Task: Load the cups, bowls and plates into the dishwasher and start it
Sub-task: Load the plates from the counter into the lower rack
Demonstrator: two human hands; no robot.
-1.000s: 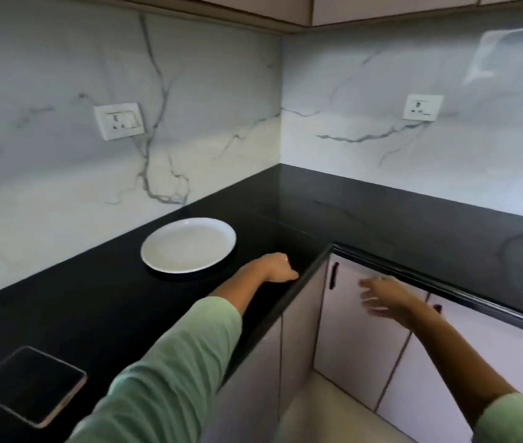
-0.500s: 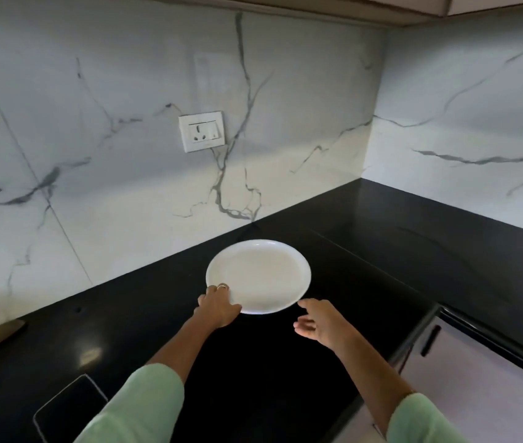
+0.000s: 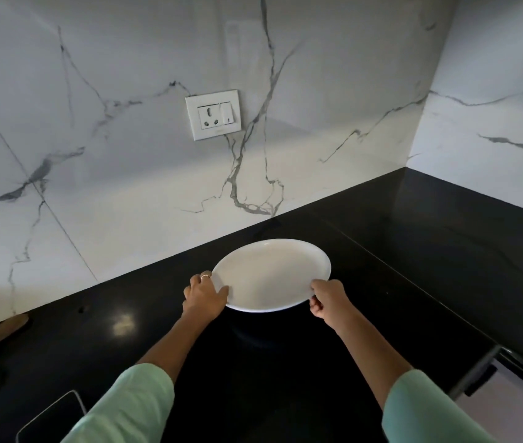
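Round white ceramic plate (image 3: 269, 273) held over the glossy black stone countertop (image 3: 429, 251), near the marble-patterned wall, near edge tilted up and a dark shadow beneath it on the counter. Left hand (image 3: 204, 297) clamped on the plate's left rim, thumb lying over the top edge, fingers curled underneath, a ring on one finger. Right hand (image 3: 325, 300) gripping the plate's near-right rim, thumb on top, remaining fingers folded below. Both forearms bare, pale green sleeves (image 3: 132, 407) pushed up toward the elbows. White wall socket with switch (image 3: 213, 114) mounted on the veined white marble backsplash (image 3: 126, 155), above and to the left of the plate. Dark flat phone-like slab (image 3: 52, 417) lying at the lower left of the counter. Brown wooden piece (image 3: 1, 329) at the far left edge, partly cut off. Pale cabinet front with a dark handle (image 3: 480, 378) below the counter edge at lower right
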